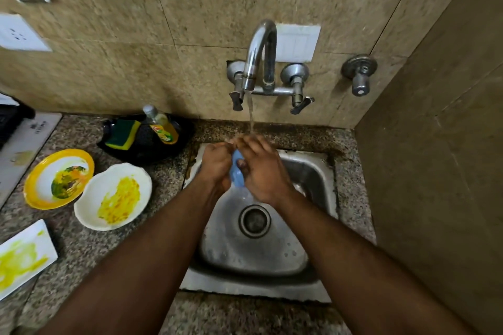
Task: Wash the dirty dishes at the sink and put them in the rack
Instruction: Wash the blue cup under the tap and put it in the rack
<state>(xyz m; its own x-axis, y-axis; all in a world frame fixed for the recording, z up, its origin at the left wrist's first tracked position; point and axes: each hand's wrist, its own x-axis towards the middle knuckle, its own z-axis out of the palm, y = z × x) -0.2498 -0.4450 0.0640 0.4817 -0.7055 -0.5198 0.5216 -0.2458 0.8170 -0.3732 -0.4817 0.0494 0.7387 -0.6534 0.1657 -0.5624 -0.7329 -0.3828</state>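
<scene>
Fingers (pixel 246 141) of both hands curl round small blue item (pixel 237 171) under tap stream (pixel 251 117).
Left hand (pixel 216 163), right hand (pixel 262 168) above sink (pixel 313 171): best rotate item, rinse every side.

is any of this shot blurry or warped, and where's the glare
Head view: wide-angle bend bows the wall tiles and counter edges; motion blur smears the upper-left corner around the socket plate; the hands, left hand and right hand, are fairly sharp; soft glare sits on the faucet and the sink wall.
</scene>
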